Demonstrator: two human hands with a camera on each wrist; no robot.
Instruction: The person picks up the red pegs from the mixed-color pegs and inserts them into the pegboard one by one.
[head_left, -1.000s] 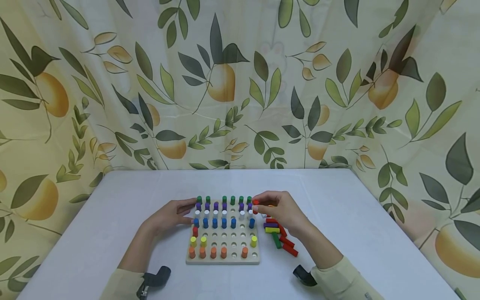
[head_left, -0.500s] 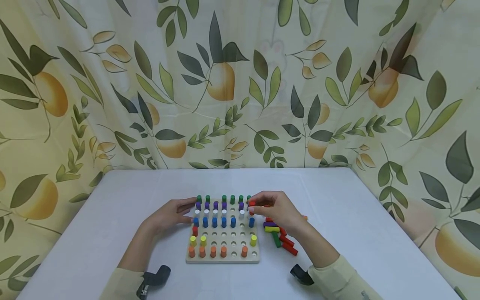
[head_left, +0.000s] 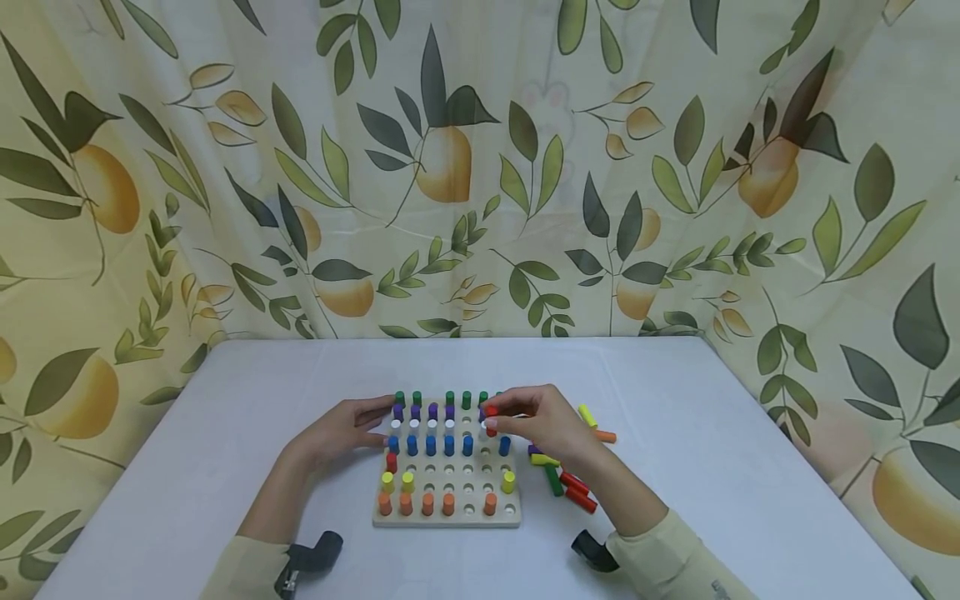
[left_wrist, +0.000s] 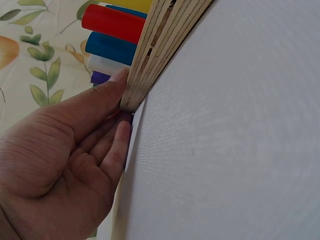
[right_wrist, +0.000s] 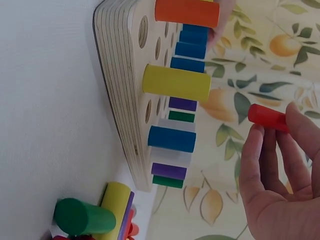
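Note:
A pale wooden peg board (head_left: 450, 520) lies on the table with rows of coloured pegs standing in its holes. My right hand (head_left: 547, 425) pinches a red peg (head_left: 491, 422) between thumb and fingertips, above the board's right side. Seen from the right wrist, that red peg (right_wrist: 268, 117) is apart from the board (right_wrist: 117, 55). My left hand (head_left: 337, 429) rests against the board's left edge, fingers extended. In the left wrist view its thumb (left_wrist: 102, 97) touches the board's layered side (left_wrist: 160, 37) near a white peg (left_wrist: 105, 65). The right hand hides some pegs behind it.
To the right of the board lie loose pegs, among them red (head_left: 581, 500), green (head_left: 553, 481), yellow (head_left: 545, 460) and orange (head_left: 605, 436). The white table (head_left: 262, 375) ends at a leaf-and-fruit patterned curtain (head_left: 480, 250). A black wrist camera (head_left: 594, 551) sits by the right sleeve.
My right hand has moved left over the board, carrying the red peg from the right edge inward. Loose yellow and orange pegs behind it have come into view. The left hand stays put.

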